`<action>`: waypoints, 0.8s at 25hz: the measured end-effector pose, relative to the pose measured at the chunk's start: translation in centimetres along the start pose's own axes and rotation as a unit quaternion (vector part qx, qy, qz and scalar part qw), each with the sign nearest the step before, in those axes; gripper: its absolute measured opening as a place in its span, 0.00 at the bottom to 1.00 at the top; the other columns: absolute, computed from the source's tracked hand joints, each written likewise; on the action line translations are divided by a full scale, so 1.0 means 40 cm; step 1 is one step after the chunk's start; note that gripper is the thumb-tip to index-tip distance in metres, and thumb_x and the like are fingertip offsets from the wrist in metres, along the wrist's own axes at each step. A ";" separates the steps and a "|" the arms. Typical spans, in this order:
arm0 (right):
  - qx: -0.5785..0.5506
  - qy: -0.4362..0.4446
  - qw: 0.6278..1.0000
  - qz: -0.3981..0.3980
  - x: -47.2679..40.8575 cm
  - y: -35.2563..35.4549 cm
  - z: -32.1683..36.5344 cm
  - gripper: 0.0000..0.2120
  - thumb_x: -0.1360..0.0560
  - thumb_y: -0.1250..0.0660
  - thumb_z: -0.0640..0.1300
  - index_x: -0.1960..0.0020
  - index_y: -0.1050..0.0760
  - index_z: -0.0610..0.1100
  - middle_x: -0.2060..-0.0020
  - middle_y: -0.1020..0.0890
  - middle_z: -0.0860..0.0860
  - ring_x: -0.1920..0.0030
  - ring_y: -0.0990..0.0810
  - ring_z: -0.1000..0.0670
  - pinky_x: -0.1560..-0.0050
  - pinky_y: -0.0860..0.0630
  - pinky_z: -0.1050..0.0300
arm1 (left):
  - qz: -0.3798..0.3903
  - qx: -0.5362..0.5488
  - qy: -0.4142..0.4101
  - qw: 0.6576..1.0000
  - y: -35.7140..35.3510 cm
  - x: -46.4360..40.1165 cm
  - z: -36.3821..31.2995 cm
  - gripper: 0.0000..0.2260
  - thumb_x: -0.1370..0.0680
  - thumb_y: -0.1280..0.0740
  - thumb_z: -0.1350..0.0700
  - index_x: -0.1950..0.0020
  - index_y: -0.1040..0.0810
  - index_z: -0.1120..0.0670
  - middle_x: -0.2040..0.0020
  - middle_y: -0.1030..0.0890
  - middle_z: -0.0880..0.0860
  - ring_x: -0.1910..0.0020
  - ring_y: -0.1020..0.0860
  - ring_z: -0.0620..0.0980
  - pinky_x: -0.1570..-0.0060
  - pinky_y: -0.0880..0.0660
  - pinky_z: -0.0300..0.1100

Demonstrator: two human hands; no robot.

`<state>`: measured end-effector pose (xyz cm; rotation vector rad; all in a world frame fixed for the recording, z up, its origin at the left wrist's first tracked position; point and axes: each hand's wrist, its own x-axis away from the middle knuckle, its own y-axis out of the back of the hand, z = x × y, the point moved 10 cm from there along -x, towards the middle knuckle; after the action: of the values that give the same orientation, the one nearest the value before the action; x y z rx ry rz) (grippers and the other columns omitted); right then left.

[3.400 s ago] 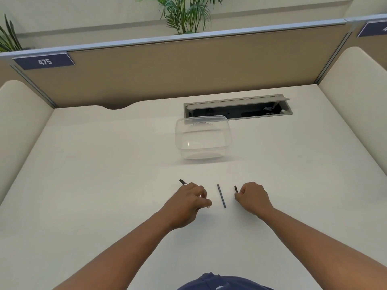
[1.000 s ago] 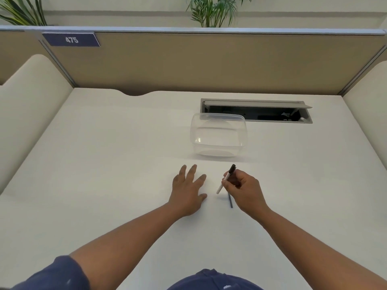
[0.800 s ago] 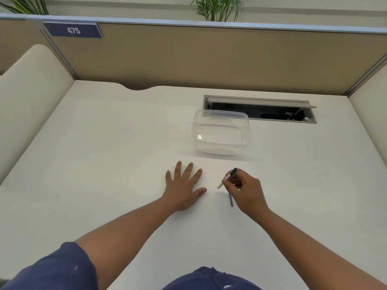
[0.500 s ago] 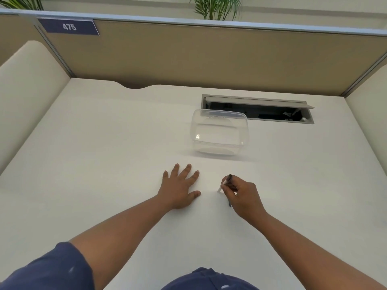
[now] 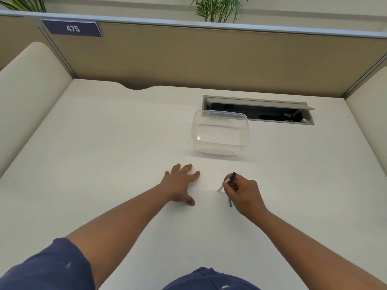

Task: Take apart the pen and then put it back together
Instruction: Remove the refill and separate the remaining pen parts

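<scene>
The left hand (image 5: 181, 183) lies flat on the desk (image 5: 100, 155), palm down, fingers spread apart and holding nothing; it sits on the near side of the tub (image 5: 221, 132), a little to the tub's left. The right hand (image 5: 244, 194) is curled, its fingers pinched together around the barrel (image 5: 227, 182), a slim white tube with a dark end. The barrel tilts: its dark end points up and toward the tub, its white end points down toward the desk on the side facing the left hand. Whether that white end touches the desk cannot be told. Just under the right hand, a thin dark refill (image 5: 230, 202) lies on the desk, its far part hidden by the fingers; only the near end shows. Both hands are near the tub but well clear of it, with bare desk between them.

The tub is clear plastic and stands upright on the desk. Behind it, at the tub's far right, a cable hatch (image 5: 259, 110) is open in the desk. A tan partition (image 5: 209, 57) stands beyond the tub, with a blue tag (image 5: 72, 28) reading 475 far to the tub's left.
</scene>
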<state>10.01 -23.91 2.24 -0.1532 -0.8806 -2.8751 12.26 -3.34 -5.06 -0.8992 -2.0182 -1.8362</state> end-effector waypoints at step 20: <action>0.020 0.007 1.000 -0.014 -0.015 -0.003 0.046 0.06 0.24 0.30 0.47 0.57 0.23 0.46 0.65 0.15 0.54 0.63 0.17 0.51 0.58 0.20 0.48 | -0.132 0.361 -0.111 0.917 0.036 0.021 -0.191 0.05 0.22 0.31 0.56 0.48 0.20 0.47 0.50 0.19 0.46 0.52 0.20 0.45 0.48 0.21 0.47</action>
<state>10.70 -22.71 3.60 -0.1173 -0.9443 -2.8785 10.90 -10.47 -2.18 -0.6431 -2.7698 -0.9393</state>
